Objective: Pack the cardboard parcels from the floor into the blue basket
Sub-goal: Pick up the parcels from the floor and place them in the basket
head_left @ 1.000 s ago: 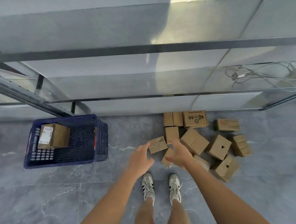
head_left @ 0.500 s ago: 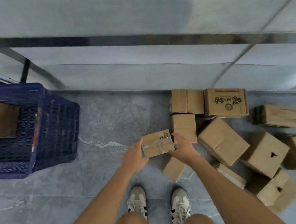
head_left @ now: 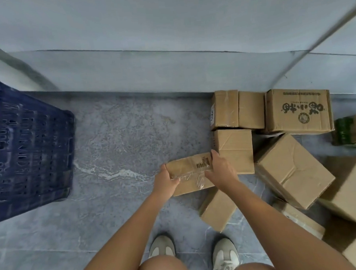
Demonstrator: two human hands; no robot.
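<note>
Left hand (head_left: 165, 182) and right hand (head_left: 220, 169) each grasp an end of one flat parcel (head_left: 187, 170), held low beside the pile. Blue basket (head_left: 29, 146) stands well apart on the left, inside not visible. Many other parcels (head_left: 292, 170) lie on the floor (head_left: 121, 133), so most packing looks undone.

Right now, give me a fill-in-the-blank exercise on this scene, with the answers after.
1. The left hand and right hand hold a parcel marked with a ___.
2. The basket stands on the person's ___ side.
3. The other parcels lie on the person's ___ side.
Missing words: barcode, left, right.
</note>
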